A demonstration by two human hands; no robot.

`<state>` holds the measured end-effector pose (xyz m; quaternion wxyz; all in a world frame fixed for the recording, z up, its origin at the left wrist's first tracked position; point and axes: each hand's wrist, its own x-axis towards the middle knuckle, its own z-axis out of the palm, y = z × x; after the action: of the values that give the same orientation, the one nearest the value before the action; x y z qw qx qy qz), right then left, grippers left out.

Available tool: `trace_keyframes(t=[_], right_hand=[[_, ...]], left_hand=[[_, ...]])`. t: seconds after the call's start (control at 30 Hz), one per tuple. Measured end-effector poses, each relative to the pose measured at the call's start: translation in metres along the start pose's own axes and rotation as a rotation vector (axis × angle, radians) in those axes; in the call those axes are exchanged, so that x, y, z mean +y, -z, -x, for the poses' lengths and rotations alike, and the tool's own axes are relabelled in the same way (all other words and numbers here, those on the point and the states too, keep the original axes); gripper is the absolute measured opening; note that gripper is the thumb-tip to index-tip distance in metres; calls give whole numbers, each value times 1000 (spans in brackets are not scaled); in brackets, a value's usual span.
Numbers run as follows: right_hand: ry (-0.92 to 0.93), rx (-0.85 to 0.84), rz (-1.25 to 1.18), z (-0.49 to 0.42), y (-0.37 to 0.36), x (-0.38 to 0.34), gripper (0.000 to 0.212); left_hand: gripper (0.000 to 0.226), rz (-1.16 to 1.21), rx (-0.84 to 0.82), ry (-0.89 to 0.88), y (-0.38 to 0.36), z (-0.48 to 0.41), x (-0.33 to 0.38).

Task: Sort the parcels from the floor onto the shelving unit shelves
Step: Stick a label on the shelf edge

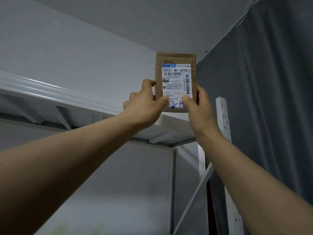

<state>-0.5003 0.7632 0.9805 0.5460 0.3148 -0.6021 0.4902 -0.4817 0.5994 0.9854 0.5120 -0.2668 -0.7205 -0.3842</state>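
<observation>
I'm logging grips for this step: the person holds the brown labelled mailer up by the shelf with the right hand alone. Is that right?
Not alone: the head view shows the left hand and the right hand both gripping the brown labelled mailer up by the shelf.

Dim, flat, greyish light fills the room, without hard shadows. Print on the parcel [176, 56] reads sharp at centre. The left forearm [59, 158] and right forearm [254, 175] soften toward 7 and 5 o'clock, and the shelf rail [50, 92] bows at 9 o'clock.
</observation>
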Motion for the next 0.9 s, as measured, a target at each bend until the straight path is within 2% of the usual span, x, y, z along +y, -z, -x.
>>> trace_keyframes(t=[0.27, 0.43, 0.53, 0.73, 0.83, 0.9], right_hand=[[-128, 53, 106, -69, 75, 124, 47], [-148, 71, 124, -99, 83, 168, 51], [-94, 52, 202, -110, 81, 179, 53], [-25, -50, 369, -120, 86, 201, 32], [-44, -114, 425, -121, 86, 201, 23], [-52, -112, 463, -122, 83, 197, 18]], left_hand=[[55, -279, -141, -41, -134, -71, 7], [48, -377, -101, -57, -185, -104, -2], [51, -389, -159, -3, -193, -117, -10], [58, -448, -149, 10, -204, -122, -20], [40, -416, -167, -17, -205, -122, -18], [35, -428, -182, -18, -208, -124, -16]])
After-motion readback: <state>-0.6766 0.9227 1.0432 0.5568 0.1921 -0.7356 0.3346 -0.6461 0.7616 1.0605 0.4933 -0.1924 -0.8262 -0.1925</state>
